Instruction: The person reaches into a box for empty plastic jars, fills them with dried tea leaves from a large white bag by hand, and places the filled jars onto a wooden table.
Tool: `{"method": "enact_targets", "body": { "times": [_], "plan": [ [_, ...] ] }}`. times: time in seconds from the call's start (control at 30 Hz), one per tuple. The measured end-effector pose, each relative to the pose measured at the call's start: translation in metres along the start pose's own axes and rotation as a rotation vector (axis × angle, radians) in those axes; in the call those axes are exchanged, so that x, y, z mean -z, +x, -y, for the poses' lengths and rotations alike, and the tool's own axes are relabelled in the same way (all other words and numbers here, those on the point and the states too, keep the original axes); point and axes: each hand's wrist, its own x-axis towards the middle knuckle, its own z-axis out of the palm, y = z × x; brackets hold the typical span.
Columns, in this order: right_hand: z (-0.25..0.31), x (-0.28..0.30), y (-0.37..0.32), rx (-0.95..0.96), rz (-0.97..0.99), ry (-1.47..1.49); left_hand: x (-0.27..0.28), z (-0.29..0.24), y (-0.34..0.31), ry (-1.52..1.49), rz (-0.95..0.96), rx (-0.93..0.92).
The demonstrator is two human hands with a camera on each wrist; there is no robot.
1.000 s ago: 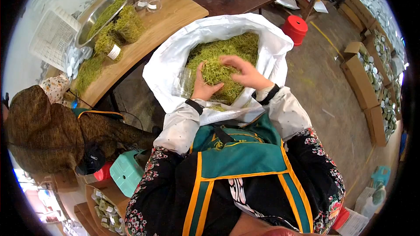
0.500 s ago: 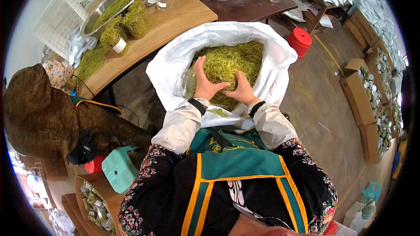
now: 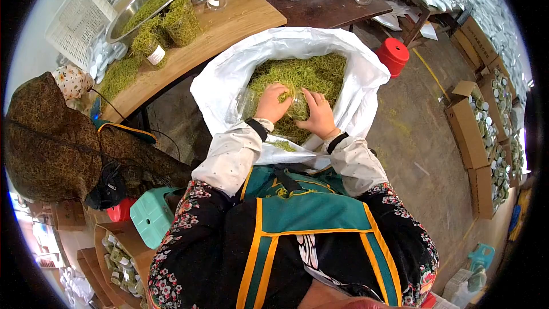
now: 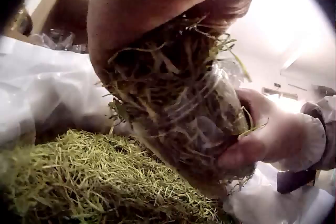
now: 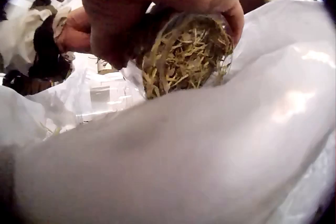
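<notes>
A large white sack point(image 3: 220, 83) lies open before me, filled with dried green strands point(image 3: 320, 71). Over the strands, my right hand point(image 3: 320, 115) grips a clear jar point(image 4: 202, 127) packed with the same strands; its base shows in the right wrist view. My left hand point(image 3: 273, 103) is at the jar's mouth, fingers curled around a tuft of strands point(image 4: 168, 58) that sticks out there. The jar leans, tilted, between the two hands. Another clear jar point(image 3: 245, 105) lies inside the sack's left edge, beside my left hand.
At the upper left a wooden table point(image 3: 240, 14) bears a metal basin point(image 3: 123, 23) and strand-filled jars point(image 3: 182, 23). A red stool point(image 3: 392, 57) stands right of the sack. Boxes of jars point(image 3: 466, 117) line the right. Another person point(image 3: 51, 137) is at the left.
My right hand went from loose strands to the jar. My left hand, spread wide earlier, has moved right and curled over the jar's mouth. The head view has shifted slightly.
</notes>
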Motion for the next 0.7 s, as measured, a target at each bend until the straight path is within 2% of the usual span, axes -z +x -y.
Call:
{"method": "enact_targets", "body": {
  "times": [0.07,0.13,0.17,0.23,0.27,0.33,0.37,0.43,0.5,0.6,0.63,0.7],
  "plan": [
    [-0.007,-0.001,-0.005,0.006,0.008,0.073,0.001,0.000,-0.003,-0.017,0.055,-0.032],
    [-0.011,0.000,-0.009,-0.134,0.185,0.271,0.006,-0.001,-0.003,-0.055,0.204,-0.072],
    [-0.013,-0.002,-0.008,-0.135,0.185,0.271,0.006,-0.003,-0.003,-0.056,0.204,-0.072],
    [-0.015,-0.004,-0.005,-0.178,0.184,0.479,0.004,-0.012,0.000,-0.119,0.094,-0.196],
    [-0.018,-0.003,-0.004,-0.175,0.187,0.479,0.002,-0.017,0.002,-0.119,0.091,-0.194],
    [-0.003,0.011,0.007,-0.199,0.196,0.559,0.004,-0.035,0.003,-0.169,-0.295,-0.127],
    [-0.001,0.013,0.010,-0.190,0.200,0.563,0.007,-0.035,0.002,-0.161,-0.302,-0.125],
    [-0.002,0.016,0.012,-0.142,0.138,0.381,0.013,-0.033,0.002,-0.111,-0.209,-0.058],
    [0.001,0.019,0.012,-0.152,0.141,0.336,0.018,-0.031,0.003,-0.093,-0.215,-0.085],
    [0.004,0.018,0.011,-0.152,0.201,0.362,0.031,-0.039,0.000,-0.081,0.016,-0.031],
    [0.000,0.013,0.008,-0.148,0.203,0.437,0.031,-0.034,0.001,-0.074,0.003,-0.026],
    [-0.010,0.000,0.001,-0.135,0.208,0.517,0.031,-0.026,0.006,-0.071,0.173,-0.116]
  ]
}}
